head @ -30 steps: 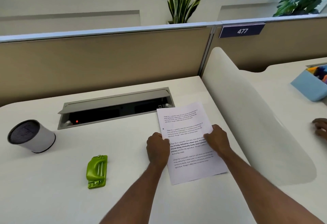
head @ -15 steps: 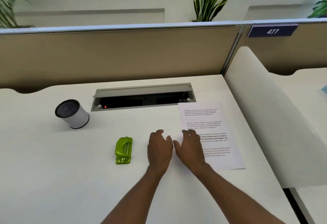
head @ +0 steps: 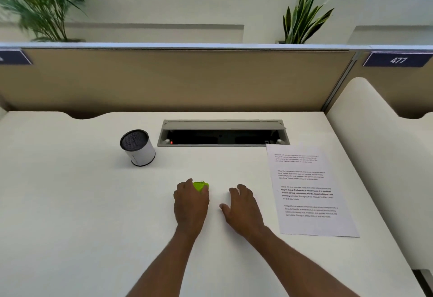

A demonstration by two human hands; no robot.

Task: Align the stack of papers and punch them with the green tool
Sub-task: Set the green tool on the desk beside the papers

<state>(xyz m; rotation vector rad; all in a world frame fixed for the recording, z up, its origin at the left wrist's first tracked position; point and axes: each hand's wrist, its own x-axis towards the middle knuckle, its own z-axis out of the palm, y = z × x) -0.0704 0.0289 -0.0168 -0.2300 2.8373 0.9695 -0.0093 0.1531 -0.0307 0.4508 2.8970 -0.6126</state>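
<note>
The stack of printed papers (head: 309, 191) lies flat on the white desk (head: 70, 203) at the right, its edges lined up, with nobody touching it. My left hand (head: 191, 205) covers most of the green punch (head: 201, 186) in the middle of the desk; only the tool's far end shows past my fingers, which curl over it. My right hand (head: 243, 210) rests palm down on the bare desk between the punch and the papers, fingers spread, holding nothing.
A white cylinder with a dark mesh top (head: 137, 147) stands at the back left. An open grey cable tray (head: 222, 132) is set into the desk behind the hands. A tan partition (head: 187, 78) closes the far side and a white curved divider (head: 375, 156) the right.
Both hands left the papers and moved left. My left hand reached the green punch and closed over it; my right hand came off the sheet onto the desk.
</note>
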